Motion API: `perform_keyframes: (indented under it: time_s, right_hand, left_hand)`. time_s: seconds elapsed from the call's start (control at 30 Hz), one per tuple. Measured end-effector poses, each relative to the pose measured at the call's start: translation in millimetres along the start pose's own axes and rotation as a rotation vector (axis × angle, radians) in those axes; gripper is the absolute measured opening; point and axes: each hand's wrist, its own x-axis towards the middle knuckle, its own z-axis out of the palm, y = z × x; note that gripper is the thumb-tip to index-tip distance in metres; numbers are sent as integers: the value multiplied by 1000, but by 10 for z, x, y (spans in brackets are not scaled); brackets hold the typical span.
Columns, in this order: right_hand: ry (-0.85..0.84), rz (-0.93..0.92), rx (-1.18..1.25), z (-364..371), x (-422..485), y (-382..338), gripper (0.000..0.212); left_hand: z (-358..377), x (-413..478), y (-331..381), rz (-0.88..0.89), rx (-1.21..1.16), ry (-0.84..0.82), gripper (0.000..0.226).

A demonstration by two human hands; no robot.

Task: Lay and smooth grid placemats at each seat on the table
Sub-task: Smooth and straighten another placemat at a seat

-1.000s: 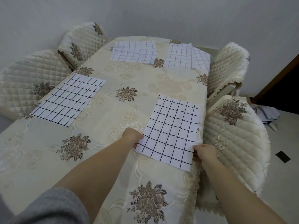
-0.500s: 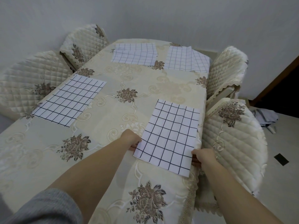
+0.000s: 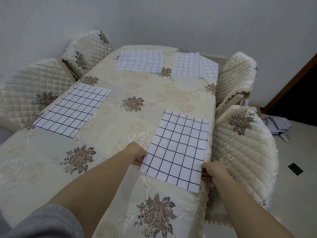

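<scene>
Left hand (image 3: 137, 152) pinches placemat (image 3: 178, 150) near corner, fingers partly hidden beneath. Right hand (image 3: 214, 170) grips opposite corner, lower right; fingertips tucked under, unseen.

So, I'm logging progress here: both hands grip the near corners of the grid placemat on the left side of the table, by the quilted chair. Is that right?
Not quite. The left hand and right hand do grip the near corners of a grid placemat, but it lies on the right side of the table, by the quilted chair there. The head view shows it. The left-side placemat lies untouched.
</scene>
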Motion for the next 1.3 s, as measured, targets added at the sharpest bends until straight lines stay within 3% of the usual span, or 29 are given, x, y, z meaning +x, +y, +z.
perform_keyframes:
  time_s: [0.2, 0.3, 0.43, 0.5, 0.63, 0.73, 0.9, 1.0, 1.2, 1.3]
  right_hand:
    - [21, -14, -1, 10, -22, 37, 13]
    - [48, -34, -47, 14, -39, 34, 19]
    - [226, -339, -434, 8, -241, 3, 14]
    - [254, -505, -475, 80, -337, -3, 21]
    - [149, -786, -691, 426, -452, 40, 40]
    - [80, -906, -867, 653, -533, 151, 49]
    - [-45, -834, -1052, 659, -429, 339, 73]
    - [-77, -743, -1033, 548, -398, 369, 87]
    - [-34, -649, -953, 355, -362, 390, 95]
    - [2, -625, -975, 336, -370, 308, 85]
  left_hand:
    - [-11, -21, -50, 12, 29, -6, 5]
    - [-15, -60, -17, 77, 153, 17, 6]
    - [-17, -136, 65, 357, 561, 206, 11]
    - [75, -197, 94, 488, 669, 263, 13]
    - [455, -322, 114, 716, 793, 122, 38]
    - [706, -406, 58, 818, 1065, 37, 47]
    - [764, -341, -114, 723, 1139, -50, 70]
    - [660, -252, -207, 680, 1100, -62, 82]
    - [444, -210, -246, 619, 1093, -23, 88]
    - [398, -235, -173, 640, 1151, 8, 79]
